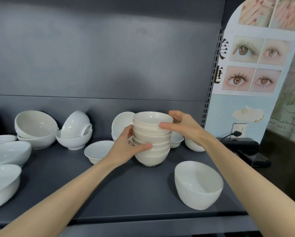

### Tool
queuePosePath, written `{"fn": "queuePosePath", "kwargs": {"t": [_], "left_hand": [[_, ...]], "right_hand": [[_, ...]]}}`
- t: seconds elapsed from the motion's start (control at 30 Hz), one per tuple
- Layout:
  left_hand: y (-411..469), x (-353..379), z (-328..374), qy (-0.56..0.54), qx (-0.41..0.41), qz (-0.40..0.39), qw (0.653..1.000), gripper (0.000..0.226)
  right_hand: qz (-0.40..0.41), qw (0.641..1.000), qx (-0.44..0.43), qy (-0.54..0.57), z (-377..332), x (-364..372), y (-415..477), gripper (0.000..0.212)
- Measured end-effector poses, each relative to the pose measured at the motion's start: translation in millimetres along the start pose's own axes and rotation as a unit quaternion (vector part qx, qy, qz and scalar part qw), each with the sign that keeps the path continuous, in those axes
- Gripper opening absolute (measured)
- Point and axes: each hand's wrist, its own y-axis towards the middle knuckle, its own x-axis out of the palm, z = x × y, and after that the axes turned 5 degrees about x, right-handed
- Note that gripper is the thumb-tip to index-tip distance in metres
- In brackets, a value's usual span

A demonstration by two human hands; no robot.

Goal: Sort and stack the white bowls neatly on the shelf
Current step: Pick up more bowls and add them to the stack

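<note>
A: What are the two hands doing?

B: They are holding the stack of bowls [152, 142]. It is standing upright on the dark shelf [126, 189], right between the fingers of both hands.

A: How is the left hand [124, 149] holding it?

B: Its thumb is lying across the front of the lower bowls. Its fingers [128, 131] are curling round the left side.

A: And the right hand [184, 125]?

B: It is gripping up high. Its thumb is pressing on the front of the top bowl's rim, and its fingers [175, 115] are bending round the back of that rim.

A: What is sitting near the fingers?

B: A bowl with a thin dark line [96, 150] is sitting just left of the left fingers. Further left, a tipped bowl [75, 124] is leaning inside another bowl. Past that, two big bowls [35, 127] are resting one in the other. Long oval dishes [8, 152] are lying far to the left.

A: And on the other side?

B: Small bowls [176, 139] are peeking out behind the stack, under the right fingers. One lone bowl [198, 183] is tipping to one side. It is sitting nearer the person than the right fingers, well apart from the stack.

A: What is hanging past the shelf?

B: A poster [256, 48] with pictures of eyes is hanging up to the right of the right fingers. A black plug [236, 133] is sticking in a wall socket below it.
</note>
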Motion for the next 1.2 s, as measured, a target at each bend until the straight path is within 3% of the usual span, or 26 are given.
{"fn": "queuePosePath", "kwargs": {"t": [0.17, 0.3, 0.43, 1.2], "left_hand": [[-4.2, 3.5, -1.3, -0.023, -0.003, -0.012, 1.000, 0.092], [-8.5, 7.2, 4.4, -0.006, 0.002, -0.006, 1.000, 0.088], [-12.2, 8.4, 5.8, -0.001, -0.009, 0.003, 1.000, 0.093], [-23.6, -23.3, -4.8, 0.000, 0.010, 0.043, 0.999, 0.081]], "right_hand": [[-0.032, 0.999, 0.027, 0.016, 8.1, -1.0, -5.0, 0.098], [-0.064, 0.997, 0.031, 0.037, 14.1, 3.6, -7.1, 0.072], [-0.065, 0.996, 0.039, 0.051, 16.1, 6.4, -7.4, 0.064], [-0.067, 0.995, 0.041, 0.059, -3.4, 33.5, -14.6, 0.064]]}}
